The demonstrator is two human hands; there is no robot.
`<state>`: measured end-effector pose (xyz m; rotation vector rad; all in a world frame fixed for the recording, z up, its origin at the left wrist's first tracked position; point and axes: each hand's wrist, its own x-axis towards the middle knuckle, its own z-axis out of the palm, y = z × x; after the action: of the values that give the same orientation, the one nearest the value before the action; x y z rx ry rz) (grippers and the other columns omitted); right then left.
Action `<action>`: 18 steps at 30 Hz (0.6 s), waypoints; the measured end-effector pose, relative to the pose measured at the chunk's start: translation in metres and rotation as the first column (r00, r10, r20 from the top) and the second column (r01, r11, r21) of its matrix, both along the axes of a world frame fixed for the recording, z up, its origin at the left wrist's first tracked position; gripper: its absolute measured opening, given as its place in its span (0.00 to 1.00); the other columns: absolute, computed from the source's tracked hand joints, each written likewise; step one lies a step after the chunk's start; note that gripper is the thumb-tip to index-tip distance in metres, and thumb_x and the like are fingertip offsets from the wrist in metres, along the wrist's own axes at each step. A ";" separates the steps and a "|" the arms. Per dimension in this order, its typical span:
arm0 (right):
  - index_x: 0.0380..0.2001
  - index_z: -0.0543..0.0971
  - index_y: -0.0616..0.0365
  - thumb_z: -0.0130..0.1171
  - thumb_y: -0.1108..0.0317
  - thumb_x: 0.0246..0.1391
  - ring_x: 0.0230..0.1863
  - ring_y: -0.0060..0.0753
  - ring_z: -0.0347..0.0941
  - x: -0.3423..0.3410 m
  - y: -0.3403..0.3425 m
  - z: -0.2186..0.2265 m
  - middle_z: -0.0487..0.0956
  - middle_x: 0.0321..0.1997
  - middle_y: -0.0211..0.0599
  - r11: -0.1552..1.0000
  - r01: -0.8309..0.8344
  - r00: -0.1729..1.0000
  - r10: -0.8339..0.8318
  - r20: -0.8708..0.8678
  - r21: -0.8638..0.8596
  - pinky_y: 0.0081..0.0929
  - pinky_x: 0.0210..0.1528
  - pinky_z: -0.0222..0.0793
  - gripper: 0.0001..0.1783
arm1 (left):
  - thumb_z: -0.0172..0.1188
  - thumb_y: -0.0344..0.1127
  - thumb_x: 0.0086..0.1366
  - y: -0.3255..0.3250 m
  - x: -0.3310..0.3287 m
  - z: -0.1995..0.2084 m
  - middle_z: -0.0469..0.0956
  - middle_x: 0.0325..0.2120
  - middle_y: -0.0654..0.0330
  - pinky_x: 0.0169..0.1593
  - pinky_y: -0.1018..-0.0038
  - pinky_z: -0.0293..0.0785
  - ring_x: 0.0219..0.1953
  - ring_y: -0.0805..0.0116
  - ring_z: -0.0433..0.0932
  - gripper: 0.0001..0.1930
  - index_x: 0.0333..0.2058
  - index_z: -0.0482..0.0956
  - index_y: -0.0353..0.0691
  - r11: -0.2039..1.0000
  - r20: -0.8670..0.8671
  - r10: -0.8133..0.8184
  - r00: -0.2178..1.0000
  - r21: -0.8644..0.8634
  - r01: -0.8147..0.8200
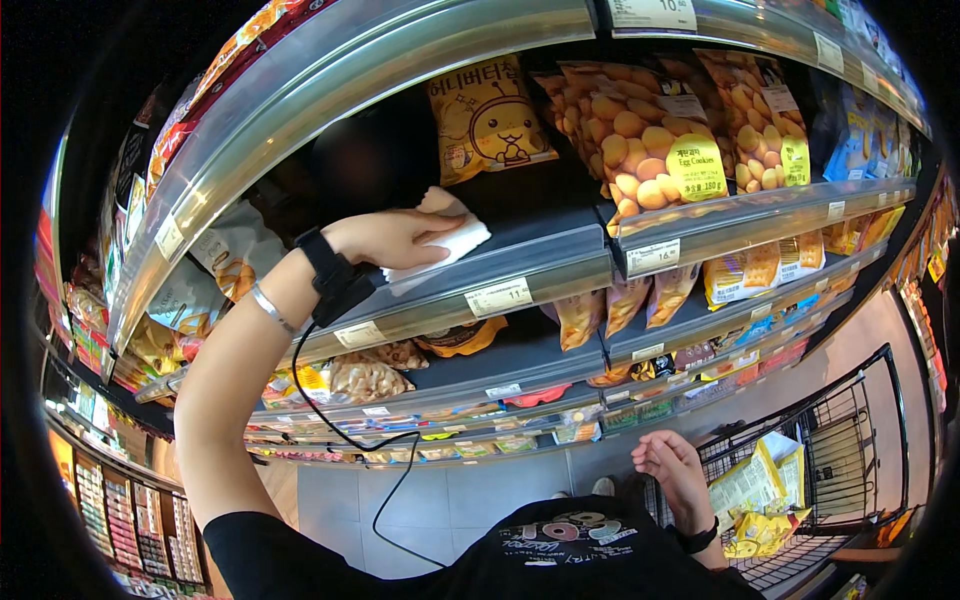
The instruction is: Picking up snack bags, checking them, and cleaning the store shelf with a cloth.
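While left fingers [428,240] hold cloth [462,238] (just one), right fingers [655,455] curl.

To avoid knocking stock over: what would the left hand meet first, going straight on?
Beyond its white cloth, the left hand would probably meet the nearest cookie bag to its right, though depth is unclear.

Your left hand [405,240] holds a white cloth [462,238] on the dark shelf [560,218]. Yellow snack bag [492,125]: stands behind. Cookie bags [625,150]: stand farther right. Your right hand [674,472]: hangs low, fingers loosely curled, near the shopping cart [845,440], which carries yellow packages [752,478].
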<state>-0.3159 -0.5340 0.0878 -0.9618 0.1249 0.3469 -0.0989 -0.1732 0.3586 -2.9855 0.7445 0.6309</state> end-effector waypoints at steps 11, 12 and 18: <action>0.41 0.73 0.63 0.47 0.68 0.62 0.37 0.26 0.75 -0.011 -0.017 -0.008 0.78 0.36 0.38 0.997 0.069 0.998 -0.069 -0.014 0.034 0.23 0.43 0.72 0.10 | 0.48 0.48 0.65 -0.078 0.039 -0.005 0.65 0.56 0.46 0.57 0.72 0.63 0.54 0.56 0.69 0.29 0.63 0.57 0.48 0.989 0.071 -0.148 0.986 0.003 0.148; 0.41 0.73 0.63 0.47 0.68 0.62 0.37 0.26 0.75 -0.012 -0.019 -0.008 0.78 0.36 0.38 0.997 0.078 0.997 -0.078 -0.018 0.029 0.22 0.42 0.72 0.10 | 0.47 0.49 0.65 -0.087 0.040 -0.003 0.65 0.56 0.46 0.57 0.72 0.63 0.54 0.56 0.69 0.29 0.62 0.57 0.48 0.989 0.073 -0.145 0.987 0.016 0.145; 0.41 0.74 0.63 0.48 0.68 0.62 0.37 0.25 0.75 -0.018 -0.030 -0.012 0.78 0.36 0.38 0.991 0.132 0.991 -0.131 -0.040 0.031 0.22 0.42 0.71 0.10 | 0.47 0.45 0.62 -0.118 0.061 -0.008 0.66 0.56 0.46 0.60 0.72 0.59 0.57 0.55 0.66 0.28 0.60 0.61 0.42 0.993 0.076 -0.112 0.991 -0.038 0.115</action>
<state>-0.3344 -0.5639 0.0755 -0.9094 0.2157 0.2447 -0.0383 -0.2912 0.3509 -2.9587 0.9258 0.5032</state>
